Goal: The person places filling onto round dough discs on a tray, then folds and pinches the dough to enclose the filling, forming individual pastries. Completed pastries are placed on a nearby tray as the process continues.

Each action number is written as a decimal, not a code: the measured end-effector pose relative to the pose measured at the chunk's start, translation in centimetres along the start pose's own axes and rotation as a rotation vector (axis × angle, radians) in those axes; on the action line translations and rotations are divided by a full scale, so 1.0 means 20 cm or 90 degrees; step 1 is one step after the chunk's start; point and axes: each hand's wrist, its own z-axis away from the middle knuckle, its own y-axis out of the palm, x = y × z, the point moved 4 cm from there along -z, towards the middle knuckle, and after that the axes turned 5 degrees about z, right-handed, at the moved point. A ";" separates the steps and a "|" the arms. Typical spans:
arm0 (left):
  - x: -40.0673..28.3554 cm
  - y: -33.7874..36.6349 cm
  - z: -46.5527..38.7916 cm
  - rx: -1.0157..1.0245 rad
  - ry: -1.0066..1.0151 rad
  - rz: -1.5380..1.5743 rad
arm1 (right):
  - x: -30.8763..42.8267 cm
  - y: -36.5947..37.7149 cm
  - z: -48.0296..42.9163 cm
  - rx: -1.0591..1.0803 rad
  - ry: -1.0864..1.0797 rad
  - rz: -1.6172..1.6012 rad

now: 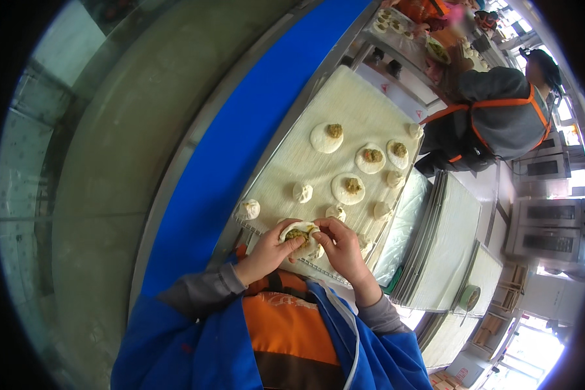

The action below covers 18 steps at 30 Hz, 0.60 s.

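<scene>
My left hand (275, 248) cups a round dough wrapper (300, 226) with greenish-brown filling, its thumb resting on the filling. The fingers of my right hand (339, 243) pinch the wrapper's right edge, where folds show. Beyond my hands, a cloth-lined tray (292, 151) holds several flat wrappers topped with filling, such as one dough round (348, 189) near the middle. Several closed, pleated buns stand on the same tray, among them one bun (302, 192) left of centre and another bun (248, 209) at the near left corner.
A blue strip (229, 141) runs along the tray's left side. Stacked trays (443, 243) stand to the right, with a green bowl (469, 297) on a nearby tray. A co-worker (497, 107) in dark clothes with orange straps is at upper right; another work table (395, 39) lies beyond.
</scene>
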 end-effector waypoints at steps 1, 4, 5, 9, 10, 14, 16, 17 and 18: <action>0.01 0.00 0.00 -0.005 -0.032 0.015 | -0.01 0.00 0.00 0.040 0.013 0.065; 0.02 -0.01 0.01 -0.030 -0.088 0.036 | 0.08 -0.02 0.02 -0.030 -0.273 0.226; 0.01 -0.01 0.01 -0.035 -0.103 0.018 | 0.06 -0.02 0.01 0.006 -0.191 0.102; -0.02 -0.01 0.02 0.024 -0.067 -0.191 | 0.07 0.00 -0.01 0.076 -0.133 0.042; -0.02 -0.02 0.00 0.028 -0.111 -0.148 | 0.10 0.00 -0.01 0.069 -0.210 0.111; -0.02 -0.04 -0.01 0.074 -0.148 -0.134 | 0.12 0.01 -0.01 0.113 -0.151 0.028; -0.05 -0.05 -0.02 0.098 -0.080 -0.247 | 0.14 0.01 -0.02 0.123 -0.168 0.107; -0.05 -0.04 -0.02 0.111 -0.070 -0.294 | 0.14 0.02 -0.01 0.145 -0.185 0.131; -0.01 -0.07 -0.02 0.079 -0.248 -0.207 | 0.18 0.02 -0.01 0.121 -0.294 0.214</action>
